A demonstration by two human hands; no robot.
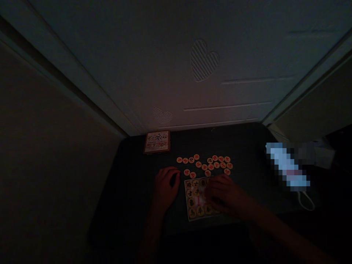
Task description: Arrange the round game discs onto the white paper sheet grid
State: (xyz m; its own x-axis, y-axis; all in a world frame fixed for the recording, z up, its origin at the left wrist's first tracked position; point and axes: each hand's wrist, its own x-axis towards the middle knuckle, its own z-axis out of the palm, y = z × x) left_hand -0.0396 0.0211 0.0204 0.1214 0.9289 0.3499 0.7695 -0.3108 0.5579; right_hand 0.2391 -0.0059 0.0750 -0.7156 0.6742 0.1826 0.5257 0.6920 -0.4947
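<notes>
Chinese chess pieces marked with red or black characters lie loose on a dark table. In front of me sits a shallow square box [186, 200] holding several pieces in rows, such as the black-marked piece [200, 211]. My right hand [227, 192] reaches over the box's right side, fingers bent and drawn together. Whatever its fingertips grip is hidden, and the hand covers part of the box. My left hand [166, 185] rests on the table left of the box, loosely curved, a gap between thumb and fingers and nothing in it. Nearest to it is a loose piece [186, 172].
A printed square box lid [157, 142] lies at the table's back left. More loose pieces, including a red-marked one [211, 167], spread behind the box. To the right is a bright pixelated object [287, 167] with a pale cord loop [306, 201]. A panel with heart reliefs [204, 60] stands behind the table.
</notes>
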